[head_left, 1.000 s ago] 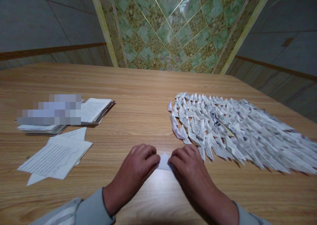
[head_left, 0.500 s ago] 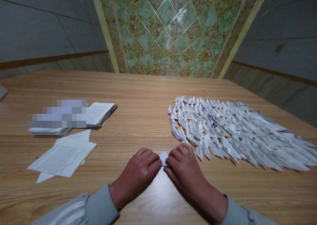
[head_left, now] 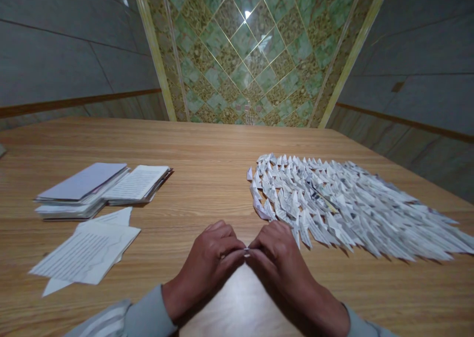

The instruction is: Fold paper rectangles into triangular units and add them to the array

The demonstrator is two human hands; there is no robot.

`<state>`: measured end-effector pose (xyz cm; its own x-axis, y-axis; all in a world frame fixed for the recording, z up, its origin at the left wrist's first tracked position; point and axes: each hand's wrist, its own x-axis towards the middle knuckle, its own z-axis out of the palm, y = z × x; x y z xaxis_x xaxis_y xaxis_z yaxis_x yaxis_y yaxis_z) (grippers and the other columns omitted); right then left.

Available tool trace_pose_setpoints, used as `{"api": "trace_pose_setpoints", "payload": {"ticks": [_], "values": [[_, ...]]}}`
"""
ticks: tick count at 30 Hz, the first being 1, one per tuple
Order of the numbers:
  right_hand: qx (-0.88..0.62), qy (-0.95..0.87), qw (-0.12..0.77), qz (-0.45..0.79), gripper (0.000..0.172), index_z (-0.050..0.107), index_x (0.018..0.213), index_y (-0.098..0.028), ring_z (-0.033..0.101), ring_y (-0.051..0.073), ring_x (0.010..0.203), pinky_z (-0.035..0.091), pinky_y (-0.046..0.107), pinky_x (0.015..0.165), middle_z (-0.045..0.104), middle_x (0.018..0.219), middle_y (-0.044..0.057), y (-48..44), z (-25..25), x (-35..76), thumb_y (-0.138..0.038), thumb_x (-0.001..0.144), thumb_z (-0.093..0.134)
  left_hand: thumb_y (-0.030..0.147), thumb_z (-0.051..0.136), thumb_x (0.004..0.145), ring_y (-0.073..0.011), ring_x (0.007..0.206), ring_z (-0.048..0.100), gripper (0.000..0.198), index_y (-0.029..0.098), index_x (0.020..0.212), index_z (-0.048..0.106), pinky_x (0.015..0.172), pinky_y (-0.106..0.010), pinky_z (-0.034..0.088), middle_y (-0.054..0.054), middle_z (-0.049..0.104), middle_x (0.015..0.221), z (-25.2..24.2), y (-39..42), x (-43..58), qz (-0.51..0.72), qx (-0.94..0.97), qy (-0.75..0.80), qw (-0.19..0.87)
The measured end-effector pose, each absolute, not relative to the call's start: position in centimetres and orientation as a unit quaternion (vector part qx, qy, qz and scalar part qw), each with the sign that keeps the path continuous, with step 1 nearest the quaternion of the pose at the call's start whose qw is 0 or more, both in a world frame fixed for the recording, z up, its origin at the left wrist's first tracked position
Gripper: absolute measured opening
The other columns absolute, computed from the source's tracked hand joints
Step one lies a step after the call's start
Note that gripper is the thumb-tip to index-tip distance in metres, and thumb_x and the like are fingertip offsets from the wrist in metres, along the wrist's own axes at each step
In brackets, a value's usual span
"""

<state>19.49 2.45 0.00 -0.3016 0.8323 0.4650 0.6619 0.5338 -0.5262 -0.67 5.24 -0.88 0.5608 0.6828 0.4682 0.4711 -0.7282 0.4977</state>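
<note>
My left hand (head_left: 209, 263) and my right hand (head_left: 281, 260) meet at the middle of the wooden table, pinching a small piece of folded white paper (head_left: 246, 251) between their fingertips. Most of that paper is hidden by my fingers. To the right, close to my right hand, lies a large, tightly packed array of small folded paper boats (head_left: 333, 206) made from printed pages. Its nearest points almost reach my right knuckles.
On the left of the wooden table (head_left: 207, 164) are a stack of booklets with a pale lavender cover (head_left: 83, 185), an open printed book (head_left: 138, 183), and loose printed sheets (head_left: 85, 253). Beyond the far table edge is a green mosaic wall panel (head_left: 244, 55).
My hands have closed together, and the white paper is now pinched and mostly hidden between my fingertips. The view has tilted upward, so the table sits lower in the picture.
</note>
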Motion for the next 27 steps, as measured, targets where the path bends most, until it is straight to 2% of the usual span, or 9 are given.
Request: {"api": "trace_pose_setpoints", "payload": {"ticks": [6,14,18,20,23,26,27], "values": [[-0.478,-0.771,0.364,0.21,0.019,0.068,0.072,-0.018,0.059,0.016,0.078,0.039,0.031,0.077,0.066,0.073,-0.003,2.3,0.7,20.3,-0.004,0.08,0.079,0.031,0.058,0.101,-0.0188,0.072,0.06,0.027,0.021,0.083,0.076,0.064,-0.029,0.042,-0.003,0.066,0.071,-0.6,4.8,-1.4,0.342,0.831,0.335,0.283],[-0.486,-0.744,0.348,0.299,0.016,0.07,0.07,-0.019,0.059,0.016,0.074,0.04,0.029,0.071,0.066,0.071,-0.001,2.8,1.7,22.1,-0.011,0.085,0.072,0.032,0.056,0.099,-0.0173,0.071,0.062,0.032,0.019,0.078,0.076,0.065,-0.026,0.042,-0.003,0.066,0.073,-0.7,5.2,-2.1,0.323,0.791,0.37,0.365],[-0.518,-0.715,0.382,0.274,0.022,0.066,0.07,-0.019,0.058,0.018,0.075,0.04,0.03,0.07,0.064,0.073,0.001,3.2,2.3,23.5,-0.02,0.092,0.063,0.03,0.058,0.096,-0.0173,0.07,0.062,0.03,0.019,0.074,0.073,0.066,-0.026,0.042,-0.003,0.065,0.072,-0.5,5.6,-2.4,0.337,0.758,0.41,0.379],[-0.515,-0.721,0.391,0.248,0.02,0.067,0.077,-0.019,0.058,0.02,0.079,0.041,0.032,0.073,0.066,0.078,0.002,2.9,2.3,23.1,-0.022,0.095,0.059,0.031,0.058,0.096,-0.0174,0.07,0.062,0.03,0.018,0.073,0.073,0.066,-0.026,0.042,-0.003,0.064,0.071,-0.6,5.3,-2.1,0.327,0.762,0.406,0.385],[-0.481,-0.763,0.354,0.248,0.006,0.071,0.094,-0.019,0.059,0.021,0.086,0.04,0.032,0.076,0.069,0.088,0.004,2.0,1.5,21.3,-0.021,0.091,0.067,0.032,0.061,0.094,-0.0179,0.07,0.062,0.029,0.019,0.073,0.075,0.066,-0.026,0.042,-0.003,0.065,0.071,-1.1,4.4,-1.4,0.303,0.779,0.38,0.396],[-0.472,-0.789,0.297,0.257,0.009,0.071,0.082,-0.018,0.058,0.02,0.081,0.038,0.031,0.072,0.068,0.079,0.002,1.3,0.3,19.6,-0.023,0.085,0.077,0.033,0.064,0.092,-0.0183,0.069,0.062,0.028,0.019,0.072,0.077,0.065,-0.026,0.042,-0.004,0.066,0.07,-1.5,3.8,-0.9,0.296,0.777,0.374,0.41],[-0.48,-0.785,0.293,0.259,0.01,0.07,0.078,-0.017,0.058,0.019,0.079,0.038,0.03,0.071,0.068,0.076,0.002,1.2,0.1,19.3,-0.02,0.084,0.077,0.033,0.065,0.091,-0.0183,0.069,0.062,0.027,0.019,0.072,0.077,0.065,-0.026,0.042,-0.004,0.067,0.069,-1.5,3.8,-0.8,0.298,0.769,0.383,0.416]]}}
